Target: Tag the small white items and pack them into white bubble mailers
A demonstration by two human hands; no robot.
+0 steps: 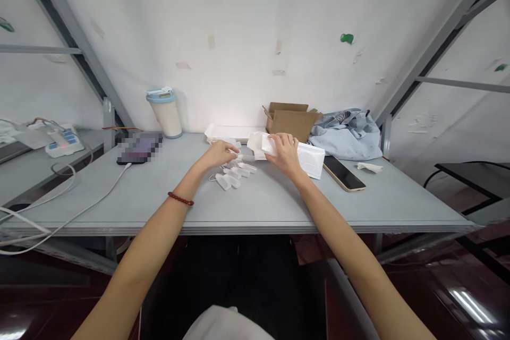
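Grey tabletop [255,207]: running across in front of the person, its near edge lying under both forearms, so everything handled is sitting within easy reach.

Small clear pieces [233,176]: lying in a loose bunch mid-table, left of centre, probably there because that's right under the left hand.

Phone on the right [345,173]: lying flat just beyond the packet, likely parked there so it's not getting in the way.

Left hand [220,154]: reaching over the back of the bunch, fingers curling down, thumb side in. Can't tell if the fingertips are actually closing on a piece.

Right hand [286,151]: clamping a white packet [312,160] from above, fingers wrapped over it, right of the bunch. Looks like a steadying grip; can't tell if the low end is touching the table.

Dark device [140,147]: lying far left with a white cable [126,168] running to it, so presumably it's charging.

Cardboard box [295,123]: standing open behind the packet, blue-grey cloth [346,138] heaping up beside it.

Tumbler [167,117]: standing back by the wall [247,64], probably safer from elbows there.
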